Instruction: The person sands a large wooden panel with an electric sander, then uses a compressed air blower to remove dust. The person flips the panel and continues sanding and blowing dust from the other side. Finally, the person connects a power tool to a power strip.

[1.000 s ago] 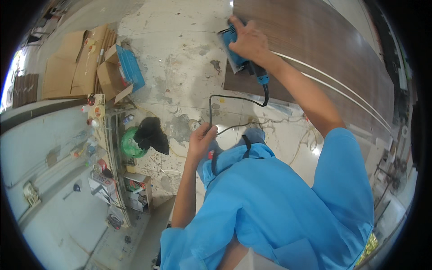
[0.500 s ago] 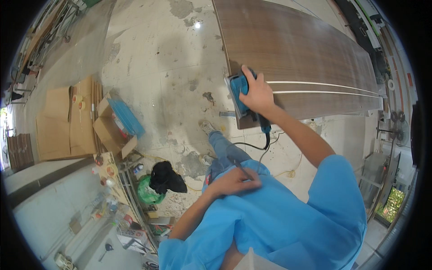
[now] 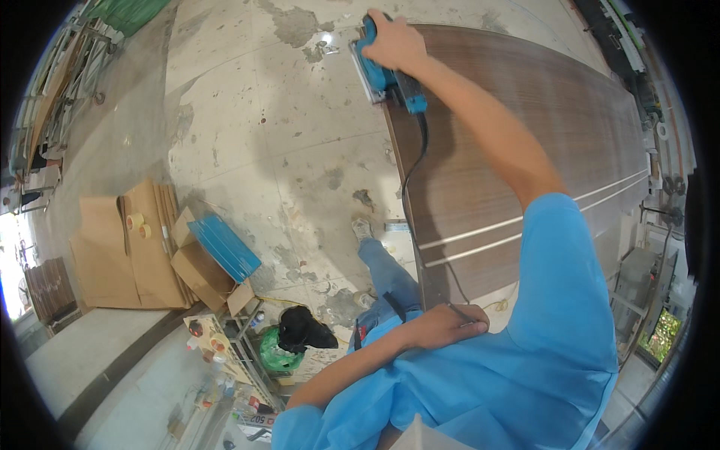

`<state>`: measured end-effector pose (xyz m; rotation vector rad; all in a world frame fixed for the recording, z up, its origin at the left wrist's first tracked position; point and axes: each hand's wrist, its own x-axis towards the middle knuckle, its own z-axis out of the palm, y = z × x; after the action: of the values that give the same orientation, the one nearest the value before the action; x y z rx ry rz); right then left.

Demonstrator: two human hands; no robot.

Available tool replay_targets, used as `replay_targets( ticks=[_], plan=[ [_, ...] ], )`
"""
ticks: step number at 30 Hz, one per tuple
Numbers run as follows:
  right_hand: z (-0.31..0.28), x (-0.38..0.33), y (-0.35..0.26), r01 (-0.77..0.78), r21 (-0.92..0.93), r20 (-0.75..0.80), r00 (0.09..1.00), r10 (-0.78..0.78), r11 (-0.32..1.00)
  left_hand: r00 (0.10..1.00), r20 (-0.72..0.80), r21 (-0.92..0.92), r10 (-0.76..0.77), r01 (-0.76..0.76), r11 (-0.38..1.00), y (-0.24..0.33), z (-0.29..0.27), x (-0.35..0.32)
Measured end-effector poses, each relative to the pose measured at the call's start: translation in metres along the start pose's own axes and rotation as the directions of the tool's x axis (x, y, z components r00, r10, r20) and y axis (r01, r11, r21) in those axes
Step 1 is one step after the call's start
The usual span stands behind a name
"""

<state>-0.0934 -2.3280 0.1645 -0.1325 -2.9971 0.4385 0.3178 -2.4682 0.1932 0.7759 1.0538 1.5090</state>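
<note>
At the upper centre of the head view, a blue power tool sits at a brown panel's upper-left corner.
The right grip wraps around the tool's top; its black cord trails down the panel's left side. Lower centre, the left grip curls around the cord.

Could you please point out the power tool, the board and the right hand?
Power tool (image 3: 379, 77), head view: its blue body.
Board (image 3: 472, 180), head view: its bare brown face.
Right hand (image 3: 396, 46), head view: its back.
</note>
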Motion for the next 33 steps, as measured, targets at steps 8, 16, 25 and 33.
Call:
replay_targets(
  ticks=[8, 16, 25, 33],
  plan=[
    [-0.006, 0.141, 0.040, -0.091, 0.005, 0.022, 0.996, 0.091, 0.996, 0.980, -0.056, -0.120, -0.192, 0.184, 0.975, -0.008, -0.062, 0.027],
    [-0.013, 0.094, 0.027, -0.033, -0.001, 0.026, 0.999, 0.033, 0.999, 0.978, 0.058, -0.310, -0.198, 0.207, 0.928, -0.018, -0.082, 0.020],
    [-0.008, 0.131, 0.024, -0.221, -0.011, -0.062, 0.974, 0.220, 0.975, 0.931, 0.063, -0.205, -0.359, 0.364, 0.909, -0.034, -0.101, -0.031],
    [-0.015, 0.106, -0.005, -0.203, -0.052, 0.055, 0.977, 0.205, 0.978, 0.962, 0.099, -0.264, -0.256, 0.273, 0.925, -0.036, -0.111, -0.052]
  ],
)
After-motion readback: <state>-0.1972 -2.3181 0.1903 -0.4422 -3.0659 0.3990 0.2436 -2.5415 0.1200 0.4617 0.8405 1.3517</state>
